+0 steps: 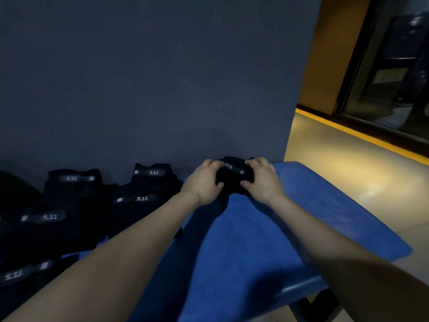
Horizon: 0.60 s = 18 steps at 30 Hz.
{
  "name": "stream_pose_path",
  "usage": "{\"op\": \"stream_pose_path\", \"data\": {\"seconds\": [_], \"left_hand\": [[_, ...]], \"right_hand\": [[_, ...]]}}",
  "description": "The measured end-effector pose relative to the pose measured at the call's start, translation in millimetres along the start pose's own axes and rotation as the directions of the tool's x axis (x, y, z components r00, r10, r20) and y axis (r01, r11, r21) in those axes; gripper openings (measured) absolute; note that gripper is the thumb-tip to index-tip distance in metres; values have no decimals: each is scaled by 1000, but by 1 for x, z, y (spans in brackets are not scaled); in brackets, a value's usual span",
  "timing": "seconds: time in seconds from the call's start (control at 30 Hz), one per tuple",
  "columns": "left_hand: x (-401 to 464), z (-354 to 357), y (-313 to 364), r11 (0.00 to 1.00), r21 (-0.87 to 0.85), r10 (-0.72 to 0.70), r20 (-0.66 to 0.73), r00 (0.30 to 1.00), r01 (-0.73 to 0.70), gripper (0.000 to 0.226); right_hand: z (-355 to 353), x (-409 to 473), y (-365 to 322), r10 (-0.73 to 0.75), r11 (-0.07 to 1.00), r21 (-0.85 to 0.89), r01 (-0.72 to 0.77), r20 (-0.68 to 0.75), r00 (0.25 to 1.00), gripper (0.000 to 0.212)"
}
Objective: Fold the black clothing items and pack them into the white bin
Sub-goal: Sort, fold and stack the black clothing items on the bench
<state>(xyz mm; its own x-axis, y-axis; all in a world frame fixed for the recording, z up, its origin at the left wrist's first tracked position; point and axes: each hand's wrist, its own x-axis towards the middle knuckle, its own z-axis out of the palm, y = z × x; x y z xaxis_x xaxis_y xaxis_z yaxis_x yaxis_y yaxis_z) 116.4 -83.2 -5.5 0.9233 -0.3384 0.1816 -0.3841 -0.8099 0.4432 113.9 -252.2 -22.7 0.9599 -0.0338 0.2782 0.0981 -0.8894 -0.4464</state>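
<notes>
Both hands, left (pixel 204 182) and right (pixel 260 180), are curled round a small black garment (pixel 233 175) at the far edge of the blue worktop (pixel 267 240). Folding seems under way; next, the bundle must be carried to the white bin, which is not seen.

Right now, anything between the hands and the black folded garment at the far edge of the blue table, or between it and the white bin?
No: left hand and right hand both grip the black folded garment. The white bin is not in view, so that path cannot be judged.
</notes>
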Motion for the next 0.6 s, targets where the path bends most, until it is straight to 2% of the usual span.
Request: {"op": "stream_pose_path", "data": {"seconds": [0.07, 0.13, 0.3, 0.5, 0.6], "left_hand": [[11, 8, 1, 1000, -5, -18, 13, 1000, 18, 60], [18, 15, 0, 999, -22, -31, 11, 999, 31, 61], [19, 22, -9, 998, -39, -40, -4, 999, 40, 59], [12, 17, -2, 997, -75, 10, -110, 994, -19, 53], [6, 5, 9, 993, -100, 47, -173, 984, -65, 53]], "right_hand": [[7, 7, 7, 7, 1000, 3, -7, 48, 999, 70], [15, 13, 12, 9, 1000, 3, -9, 88, 996, 72], [28, 18, 18, 19, 999, -39, -15, 94, 995, 40], [9, 6, 15, 27, 986, 168, -19, -46, 999, 26], [-16, -2, 7, -20, 983, 178, 43, -128, 992, 27]]}}
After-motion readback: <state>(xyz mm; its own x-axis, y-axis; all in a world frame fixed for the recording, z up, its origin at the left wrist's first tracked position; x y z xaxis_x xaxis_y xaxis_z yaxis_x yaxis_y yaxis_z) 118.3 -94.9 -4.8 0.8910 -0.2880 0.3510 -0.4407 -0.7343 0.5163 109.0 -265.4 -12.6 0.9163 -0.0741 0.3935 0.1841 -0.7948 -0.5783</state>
